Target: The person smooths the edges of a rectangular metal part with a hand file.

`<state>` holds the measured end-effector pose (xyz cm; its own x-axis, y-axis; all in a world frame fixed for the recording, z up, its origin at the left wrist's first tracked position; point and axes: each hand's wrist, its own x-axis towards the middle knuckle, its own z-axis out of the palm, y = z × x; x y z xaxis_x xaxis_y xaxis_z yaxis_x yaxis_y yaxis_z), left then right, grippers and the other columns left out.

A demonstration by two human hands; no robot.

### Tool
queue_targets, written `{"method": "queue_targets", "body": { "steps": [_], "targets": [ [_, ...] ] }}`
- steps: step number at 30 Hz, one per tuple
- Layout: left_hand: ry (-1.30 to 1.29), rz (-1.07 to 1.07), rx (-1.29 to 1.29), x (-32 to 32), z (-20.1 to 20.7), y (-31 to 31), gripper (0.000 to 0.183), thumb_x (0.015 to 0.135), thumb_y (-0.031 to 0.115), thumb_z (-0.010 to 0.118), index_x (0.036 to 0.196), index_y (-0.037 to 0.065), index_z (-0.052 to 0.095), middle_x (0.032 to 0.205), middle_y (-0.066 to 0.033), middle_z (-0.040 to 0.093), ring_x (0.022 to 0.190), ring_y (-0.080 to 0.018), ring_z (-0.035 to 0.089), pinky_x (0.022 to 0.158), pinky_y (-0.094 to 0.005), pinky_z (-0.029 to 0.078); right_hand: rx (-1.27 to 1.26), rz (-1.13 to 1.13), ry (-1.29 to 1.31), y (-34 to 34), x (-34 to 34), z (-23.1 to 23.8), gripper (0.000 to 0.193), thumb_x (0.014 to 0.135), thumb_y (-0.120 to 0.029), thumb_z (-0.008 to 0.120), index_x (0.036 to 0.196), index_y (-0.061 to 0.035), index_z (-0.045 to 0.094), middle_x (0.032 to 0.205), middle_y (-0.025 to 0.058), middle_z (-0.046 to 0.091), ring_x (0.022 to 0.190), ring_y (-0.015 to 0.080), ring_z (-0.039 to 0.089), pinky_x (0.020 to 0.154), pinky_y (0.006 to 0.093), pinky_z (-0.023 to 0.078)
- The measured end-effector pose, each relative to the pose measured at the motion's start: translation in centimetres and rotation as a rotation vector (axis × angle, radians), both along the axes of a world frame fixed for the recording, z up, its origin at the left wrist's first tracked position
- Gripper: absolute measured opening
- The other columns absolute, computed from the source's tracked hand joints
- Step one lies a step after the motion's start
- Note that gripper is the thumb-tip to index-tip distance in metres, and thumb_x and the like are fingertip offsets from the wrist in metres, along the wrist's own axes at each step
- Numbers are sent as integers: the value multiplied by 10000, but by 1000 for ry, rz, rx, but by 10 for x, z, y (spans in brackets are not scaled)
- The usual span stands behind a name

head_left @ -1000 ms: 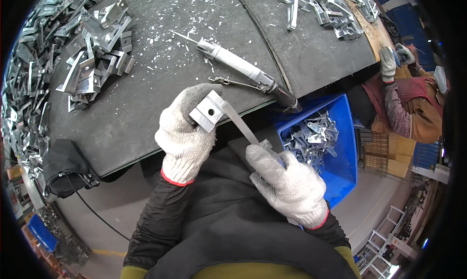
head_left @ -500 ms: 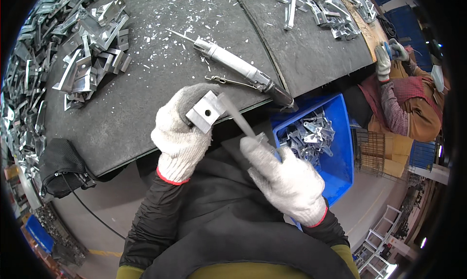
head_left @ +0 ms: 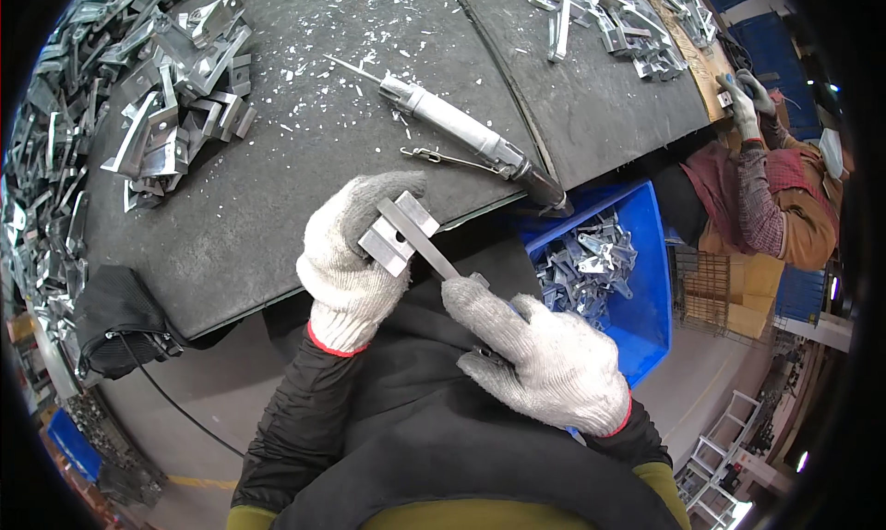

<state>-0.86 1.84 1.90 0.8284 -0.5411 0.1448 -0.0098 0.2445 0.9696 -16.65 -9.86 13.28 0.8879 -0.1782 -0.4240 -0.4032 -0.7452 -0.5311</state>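
My left hand (head_left: 349, 253), in a white knit glove with a grey-coated palm, is closed round a silver metal bracket (head_left: 378, 247) above the table's front edge. A dark hole shows in the bracket's face. In the same kind of glove, my right hand (head_left: 558, 359) grips a flat metal file (head_left: 428, 252), its handle mostly hidden by the fingers. The file's blade lies slantwise across the bracket's face, beside the hole. Beyond my hands, a silver air-powered tool (head_left: 452, 122) with a thin pointed tip rests on the dark table (head_left: 268, 216).
Metal brackets lie heaped at the left (head_left: 166, 114) and far right (head_left: 614, 18). Metal chips litter the tabletop. A blue bin (head_left: 651, 299) of small metal parts stands right of my knees. A black mesh pouch (head_left: 115, 313) hangs at the left corner. A gloved co-worker (head_left: 775, 193) sits at right.
The file has come up and left onto the bracket's face; it was blurred beside the bracket's edge before. My left hand has shifted slightly right and down. The co-worker's hands have moved.
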Motion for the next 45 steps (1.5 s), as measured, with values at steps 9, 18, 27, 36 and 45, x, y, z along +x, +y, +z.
{"method": "queue_targets", "body": {
  "steps": [9,18,27,36,45],
  "targets": [
    [-100,-36,-61,8,-9,7,371,806,-3,690,1174,-47,688,1043,-112,720,931,-195,725,833,-304,590,271,14,-27,-8,1,-3,702,938,-307,698,1577,-270,411,919,222,676,740,392,694,674,459,589],
    [-36,12,31,6,-7,7,427,753,6,713,1176,-48,691,1064,-122,728,931,-210,730,849,-311,587,252,-57,128,-6,7,7,707,861,-262,794,1498,-114,524,1244,154,695,1059,326,710,878,368,571],
    [-89,-13,-4,5,-7,5,402,751,2,680,1149,-44,711,1044,-129,728,919,-214,728,826,-308,577,212,-65,111,-1,3,5,705,861,-238,786,1506,-144,517,1170,151,717,1003,336,718,831,372,580],
    [-177,7,34,7,-11,8,413,761,16,687,1170,-40,701,1062,-124,730,943,-211,727,845,-312,577,166,-37,194,5,6,9,655,882,-288,760,1495,-231,535,1016,133,709,849,351,719,733,419,586],
    [-1,-60,-9,3,-1,5,428,803,13,678,1225,-56,664,1112,-115,720,970,-186,717,881,-309,585,29,-33,67,7,2,6,619,888,-312,749,1474,-268,554,952,139,686,742,342,709,652,430,584]
  ]
}}
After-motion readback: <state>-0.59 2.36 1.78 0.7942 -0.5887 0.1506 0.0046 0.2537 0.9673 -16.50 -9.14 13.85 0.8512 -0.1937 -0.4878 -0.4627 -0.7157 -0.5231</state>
